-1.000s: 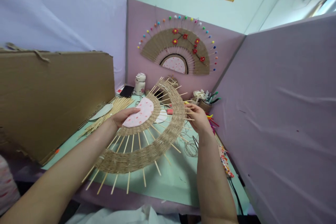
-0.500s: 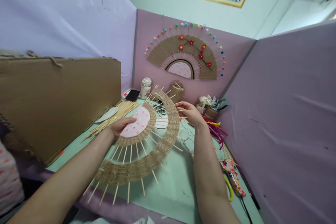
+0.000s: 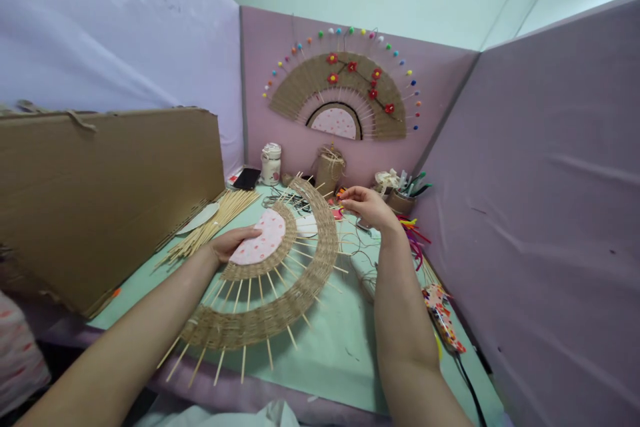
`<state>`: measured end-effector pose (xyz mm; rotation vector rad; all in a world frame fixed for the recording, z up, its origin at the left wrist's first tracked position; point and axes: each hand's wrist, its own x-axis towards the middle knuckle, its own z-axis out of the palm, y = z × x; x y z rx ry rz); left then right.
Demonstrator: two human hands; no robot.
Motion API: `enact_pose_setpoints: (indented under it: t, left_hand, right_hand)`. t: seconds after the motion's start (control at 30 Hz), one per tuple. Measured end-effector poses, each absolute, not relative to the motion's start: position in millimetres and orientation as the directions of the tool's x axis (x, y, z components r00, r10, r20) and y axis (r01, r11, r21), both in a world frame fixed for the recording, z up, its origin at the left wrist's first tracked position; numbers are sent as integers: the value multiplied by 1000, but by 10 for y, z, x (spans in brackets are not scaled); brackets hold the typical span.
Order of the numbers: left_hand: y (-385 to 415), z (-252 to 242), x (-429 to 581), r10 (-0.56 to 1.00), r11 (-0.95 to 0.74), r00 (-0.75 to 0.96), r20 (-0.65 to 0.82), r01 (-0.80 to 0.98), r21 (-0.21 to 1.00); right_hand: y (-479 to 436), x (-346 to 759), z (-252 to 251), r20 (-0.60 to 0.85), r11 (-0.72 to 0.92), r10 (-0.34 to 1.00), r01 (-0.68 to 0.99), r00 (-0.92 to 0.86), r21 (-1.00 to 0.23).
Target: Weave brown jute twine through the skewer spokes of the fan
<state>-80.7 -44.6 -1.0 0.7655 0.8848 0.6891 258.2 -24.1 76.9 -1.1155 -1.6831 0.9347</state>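
Note:
My left hand (image 3: 233,242) grips a half-round woven fan (image 3: 327,240) at its pink spotted centre, thumb on top and the other fingers hidden beneath. Two bands of brown twine run across its thin wooden sticks, whose ends jut past the outer band. Just off the fan's right edge is my right hand (image 3: 371,207), its thumb and fingertips pinched together. Whatever they hold, if anything, is too small to make out. Loose twine (image 3: 369,265) lies on the table below my right wrist.
A bundle of wooden sticks (image 3: 223,220) lies left, beside a cardboard sheet (image 3: 110,187). At the back are a white jar (image 3: 271,163), a phone (image 3: 247,179) and a twine-wrapped pot (image 3: 330,170). A finished fan (image 3: 295,90) hangs behind. A flowered glue gun (image 3: 445,320) lies right.
My right hand has come away from the fan's stick ends, its fingers still pinched. The left hand keeps its hold on the fan. The camera view has shifted slightly.

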Motion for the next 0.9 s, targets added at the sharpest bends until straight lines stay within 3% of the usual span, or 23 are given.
enact_pose_setpoints:
  t: [0.27,0.5,0.67,0.9]
  left_hand:
    - [-421,-112,-813,740,570,544,-395,-197,798]
    - [-452,-111,-794,728,561,571,-380,-177,808]
    - [-485,-91,-778,726,553,576,-377,-162,817]
    - [-434,-185,-803,715,571,600,-360,-203,796]
  right_hand:
    - [-216,2630,706,243,290,947,236,-211,-927]
    - [-303,2649,750,210,237,943,75,-259,-969]
    - [-294,2652,727,164,192,948,81,-272,-978]
    - [-128,2581,511,152,120,931,-115,-332,-986]
